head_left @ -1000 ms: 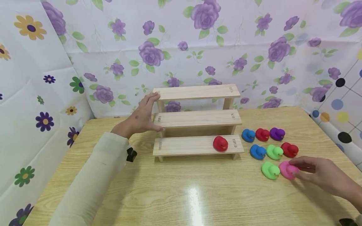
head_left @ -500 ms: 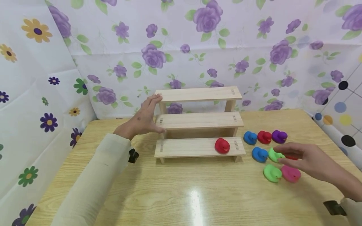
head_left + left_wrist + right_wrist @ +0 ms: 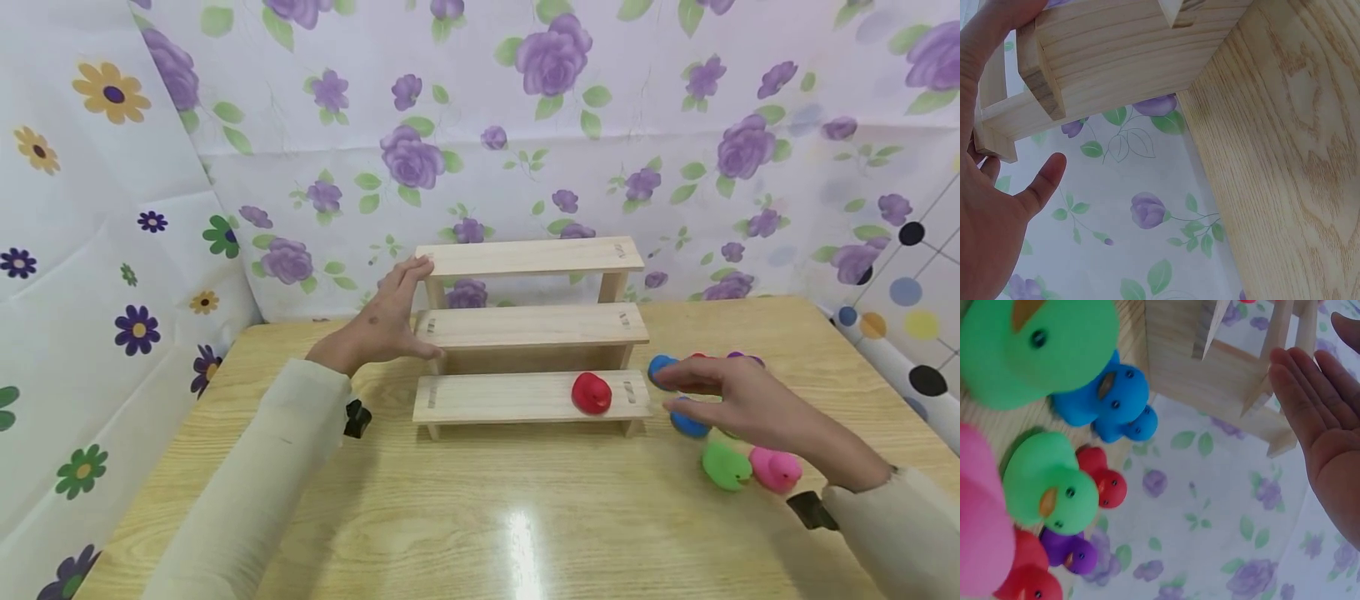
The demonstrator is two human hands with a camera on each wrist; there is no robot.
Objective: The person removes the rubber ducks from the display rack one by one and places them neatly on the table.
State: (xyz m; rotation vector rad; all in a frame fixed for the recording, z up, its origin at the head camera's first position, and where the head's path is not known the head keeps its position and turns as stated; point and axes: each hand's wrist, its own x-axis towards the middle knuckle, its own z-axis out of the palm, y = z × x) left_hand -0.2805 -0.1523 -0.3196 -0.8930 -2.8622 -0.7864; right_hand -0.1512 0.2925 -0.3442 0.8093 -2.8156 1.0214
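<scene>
A three-tier wooden step shelf (image 3: 525,325) stands on the table. My left hand (image 3: 382,321) rests at its left end, fingertips on the top tier and thumb by the middle one, as the left wrist view shows from below. One red rubber duck (image 3: 592,393) sits on the bottom tier, right of centre. My right hand (image 3: 738,400) hovers with nothing in it, fingers and thumb apart, over several ducks right of the shelf. A blue duck (image 3: 688,423), a green duck (image 3: 726,465) and a pink duck (image 3: 776,469) show beside it. In the right wrist view a purple duck (image 3: 1069,551) also shows.
The wood-grain table (image 3: 465,517) reaches back to a flowered cloth (image 3: 315,200) hung behind the shelf. Another patterned cloth (image 3: 120,267) stands along the left side, and a dotted one (image 3: 915,308) along the right.
My right hand has come off the pink duck, moving left and up over the other ducks towards the shelf. The pink duck stays in place. My left hand stays on the shelf.
</scene>
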